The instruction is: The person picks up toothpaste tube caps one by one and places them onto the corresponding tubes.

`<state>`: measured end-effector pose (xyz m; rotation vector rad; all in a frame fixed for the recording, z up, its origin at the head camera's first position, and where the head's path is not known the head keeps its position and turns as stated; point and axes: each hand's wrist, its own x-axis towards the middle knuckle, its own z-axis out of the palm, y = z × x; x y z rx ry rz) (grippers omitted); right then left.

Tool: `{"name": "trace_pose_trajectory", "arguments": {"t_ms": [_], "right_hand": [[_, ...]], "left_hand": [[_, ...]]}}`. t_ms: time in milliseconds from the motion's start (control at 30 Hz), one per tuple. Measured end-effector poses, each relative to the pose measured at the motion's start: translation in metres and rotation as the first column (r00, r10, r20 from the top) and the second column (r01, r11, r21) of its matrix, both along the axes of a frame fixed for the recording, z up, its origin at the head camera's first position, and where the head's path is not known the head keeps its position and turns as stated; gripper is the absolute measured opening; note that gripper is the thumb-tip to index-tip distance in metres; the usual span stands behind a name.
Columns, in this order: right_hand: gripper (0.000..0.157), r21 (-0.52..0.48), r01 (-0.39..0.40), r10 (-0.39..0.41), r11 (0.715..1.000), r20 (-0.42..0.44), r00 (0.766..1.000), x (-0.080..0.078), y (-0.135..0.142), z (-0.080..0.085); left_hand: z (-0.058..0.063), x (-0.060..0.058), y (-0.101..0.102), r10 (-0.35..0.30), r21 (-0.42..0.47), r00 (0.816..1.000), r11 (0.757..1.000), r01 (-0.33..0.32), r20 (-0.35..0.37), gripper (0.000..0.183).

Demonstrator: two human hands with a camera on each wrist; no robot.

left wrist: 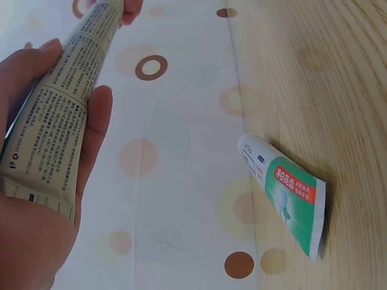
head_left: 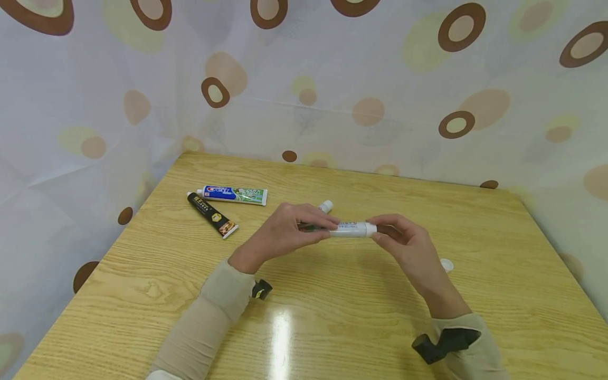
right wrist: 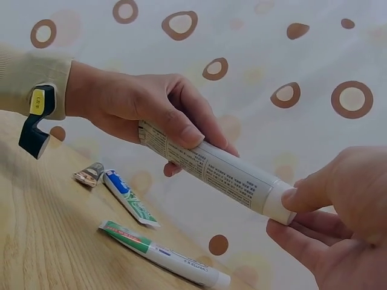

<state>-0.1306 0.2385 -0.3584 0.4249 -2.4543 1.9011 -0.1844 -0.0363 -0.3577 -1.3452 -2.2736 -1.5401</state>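
A white toothpaste tube [head_left: 349, 229] with printed text is held above the table between both hands. My left hand [head_left: 285, 229] grips its flat-ended body, thumb on one side and fingers on the other. With thumb and fingertips my right hand [head_left: 408, 245] pinches the white cap [right wrist: 278, 205] at the tube's other end. Under the held tube, a second tube, green and white [right wrist: 163, 257], lies on the table; in the head view the left hand covers most of it.
On the table's left lie a blue-and-green toothpaste tube [head_left: 235, 195] and a black tube [head_left: 211, 215], close together. A loose white cap [head_left: 446, 265] sits beside the right wrist. Patterned white cloth [head_left: 332, 105] hangs behind the wooden table [head_left: 332, 306].
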Motion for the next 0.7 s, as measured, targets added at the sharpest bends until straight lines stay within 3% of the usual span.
{"name": "trace_pose_trajectory", "arguments": {"t_ms": [400,700], "right_hand": [[0.033,0.025,0.08,-0.08,0.996,0.0,0.997,0.0016,-0.0031,0.001],[0.031,0.066,0.073,-0.073,0.995,0.005,0.997,0.0005,-0.0011,0.0012]], "left_hand": [[0.0031,-0.0001,0.0009,-0.015,-0.012,0.995,1.0,0.014,-0.094,0.025],[0.0025,0.0,0.0014,-0.013,-0.04,0.975,0.999,0.004,-0.221,0.025]]}}
